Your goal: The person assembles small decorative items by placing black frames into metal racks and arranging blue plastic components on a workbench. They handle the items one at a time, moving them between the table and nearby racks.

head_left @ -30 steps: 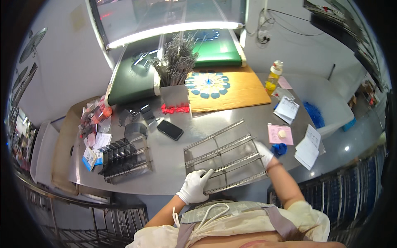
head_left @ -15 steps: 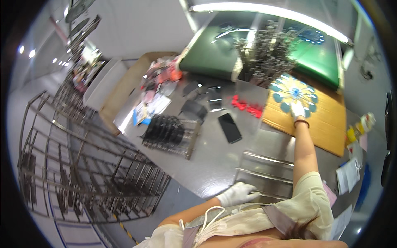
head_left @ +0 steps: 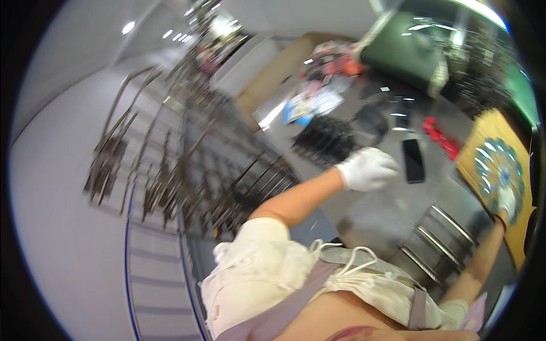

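My left hand [head_left: 368, 169], in a white glove, is raised above the metal table. Its fingers are loosely bent and blurred, and I see nothing in them. Close by are a stack of black ribbed parts [head_left: 325, 139] and a black phone [head_left: 413, 161] lying flat. My right hand [head_left: 505, 200], also gloved, reaches to the far right. It rests at the near part of a round, flower-like ring of teal discs [head_left: 485, 165] on a sheet of cardboard [head_left: 476, 132]. Motion blur hides whether its fingers grip anything.
Metal bars [head_left: 438, 244] lie at the table's near side. Red pieces [head_left: 441, 138] sit beside the cardboard. Papers [head_left: 318, 105] and a reddish pile [head_left: 335, 65] lie farther back. A green-topped conveyor [head_left: 398, 48] stands behind; wire racks [head_left: 187, 182] fill the left.
The view has swung left, so the table sits farther right. My left hand has risen from the table's near edge to beside the phone. The right hand stays at the disc ring.
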### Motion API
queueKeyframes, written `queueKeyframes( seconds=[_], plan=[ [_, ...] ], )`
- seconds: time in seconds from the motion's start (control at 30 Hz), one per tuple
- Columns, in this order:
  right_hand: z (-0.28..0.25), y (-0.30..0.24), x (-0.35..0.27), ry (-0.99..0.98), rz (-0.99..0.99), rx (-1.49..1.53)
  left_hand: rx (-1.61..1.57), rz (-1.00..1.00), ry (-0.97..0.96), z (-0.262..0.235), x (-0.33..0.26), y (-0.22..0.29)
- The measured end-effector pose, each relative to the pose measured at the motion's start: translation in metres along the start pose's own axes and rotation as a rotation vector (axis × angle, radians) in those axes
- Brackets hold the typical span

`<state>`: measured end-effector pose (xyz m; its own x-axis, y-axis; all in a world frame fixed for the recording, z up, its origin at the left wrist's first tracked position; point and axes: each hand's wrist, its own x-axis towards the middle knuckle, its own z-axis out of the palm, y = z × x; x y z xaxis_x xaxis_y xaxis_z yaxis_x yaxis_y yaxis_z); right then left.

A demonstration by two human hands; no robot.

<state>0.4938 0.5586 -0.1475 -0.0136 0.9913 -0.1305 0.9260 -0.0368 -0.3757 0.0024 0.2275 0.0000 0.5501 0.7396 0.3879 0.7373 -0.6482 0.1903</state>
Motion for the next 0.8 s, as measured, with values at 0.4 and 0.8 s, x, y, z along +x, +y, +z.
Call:
queueKeyframes(
  seconds=[0.4,0.8],
  plan=[
    [0.026,-0.063,-0.398,0.621,0.323,0.152,0.184,-0.658,-0.523,-0.025,-0.036,-0.273],
    [0.066,-0.139,-0.428,0.74,0.439,-0.182,0.203,-0.289,-0.68,-0.008,-0.027,-0.287]
  ],
)
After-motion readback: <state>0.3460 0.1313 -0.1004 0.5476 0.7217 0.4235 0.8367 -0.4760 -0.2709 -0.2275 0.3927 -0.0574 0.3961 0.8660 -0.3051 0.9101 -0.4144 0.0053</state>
